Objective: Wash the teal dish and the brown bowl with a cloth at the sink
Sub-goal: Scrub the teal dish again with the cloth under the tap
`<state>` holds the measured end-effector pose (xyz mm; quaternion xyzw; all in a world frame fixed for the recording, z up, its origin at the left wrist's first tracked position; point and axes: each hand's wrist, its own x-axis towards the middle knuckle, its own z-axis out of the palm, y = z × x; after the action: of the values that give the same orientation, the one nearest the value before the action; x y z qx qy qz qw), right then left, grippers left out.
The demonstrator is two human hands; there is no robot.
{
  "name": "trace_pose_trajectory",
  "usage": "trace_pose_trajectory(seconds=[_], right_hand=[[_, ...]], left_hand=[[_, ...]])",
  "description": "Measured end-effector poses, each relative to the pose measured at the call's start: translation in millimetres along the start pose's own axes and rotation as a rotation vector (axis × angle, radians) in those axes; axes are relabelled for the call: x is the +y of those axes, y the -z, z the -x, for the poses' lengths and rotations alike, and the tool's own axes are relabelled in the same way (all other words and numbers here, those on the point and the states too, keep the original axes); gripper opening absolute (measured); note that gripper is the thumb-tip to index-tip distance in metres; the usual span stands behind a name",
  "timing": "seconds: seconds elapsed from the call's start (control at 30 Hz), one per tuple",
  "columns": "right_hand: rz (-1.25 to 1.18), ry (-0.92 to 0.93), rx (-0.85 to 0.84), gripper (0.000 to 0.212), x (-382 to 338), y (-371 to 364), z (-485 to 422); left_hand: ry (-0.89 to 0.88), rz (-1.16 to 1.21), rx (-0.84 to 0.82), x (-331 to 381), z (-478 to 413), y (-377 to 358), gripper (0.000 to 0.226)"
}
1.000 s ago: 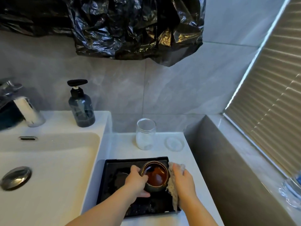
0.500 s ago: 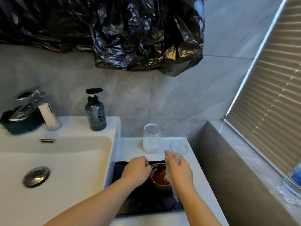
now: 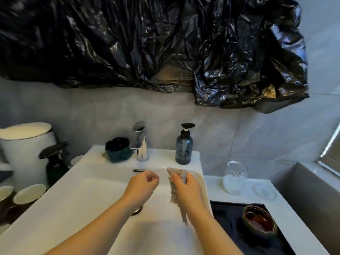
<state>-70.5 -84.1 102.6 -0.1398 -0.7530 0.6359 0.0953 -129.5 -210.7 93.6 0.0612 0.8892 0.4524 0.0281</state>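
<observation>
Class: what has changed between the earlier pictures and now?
The left hand let go of the brown bowl, and both hands moved left, from the black tray to over the sink. The right hand still grips the cloth. The bowl stays on the tray; the teal dish stays by the faucet.

Crumpled black plastic sheeting hung across the far wall. Below it stood a chrome tap, with a blue-grey pump bottle just to its right. On the white tabletop at right, a clear glass jar stood upright beside a round clear lid, both beyond a black tray. At far left were a white lidded bin, a dark spray bottle and white cups.
</observation>
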Motion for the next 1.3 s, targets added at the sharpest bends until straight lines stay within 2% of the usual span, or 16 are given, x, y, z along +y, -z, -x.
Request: trace_pose_trajectory(seconds=[0.27, 0.47, 0.57, 0.67, 0.7, 0.77, 0.83, 0.97, 1.17, 1.2, 1.3], right_hand=[[-0.014, -0.036, -0.067, 0.026, 1, -116, -14], [0.005, -0.031, -0.065, 0.008, 1, -138, -42], [0.022, -0.054, -0.059, 0.018, 4, -142, -59], [0.01, -0.087, -0.061, 0.023, 7, -143, -72], [0.005, -0.092, -0.061, 0.02, 9, -142, -75], [-0.005, -0.094, -0.061, 0.01, 12, -138, -77], [-0.003, -0.086, -0.059, 0.009, 15, -135, -76], [-0.03, -0.08, -0.075, 0.005, 21, -127, -69], [-0.064, -0.134, -0.038, 0.009, 28, -108, -66], [-0.073, -0.14, -0.024, 0.011, 28, -106, -67], [-0.127, -0.165, 0.006, 0.024, 25, -98, -72]], left_hand=[[0.083, -0.009, 0.109, -94, -27, 81, 0.019], [-0.072, -0.193, 0.38, -101, -83, 98, 0.033], [-0.224, -0.45, 0.33, -95, -116, 96, 0.044], [-0.215, -0.73, 0.161, -97, -147, 89, 0.056], [-0.193, -0.793, 0.126, -99, -153, 86, 0.055], [-0.184, -0.852, 0.152, -102, -160, 83, 0.039], [-0.207, -0.822, 0.207, -103, -159, 83, 0.024], [-0.249, -0.7, 0.239, -104, -140, 85, 0.02], [-0.278, -0.588, 0.095, -92, -77, 79, 0.017], [-0.276, -0.491, 0.052, -91, -71, 75, 0.019], [-0.169, -0.001, -0.13, -83, -62, 62, 0.016]])
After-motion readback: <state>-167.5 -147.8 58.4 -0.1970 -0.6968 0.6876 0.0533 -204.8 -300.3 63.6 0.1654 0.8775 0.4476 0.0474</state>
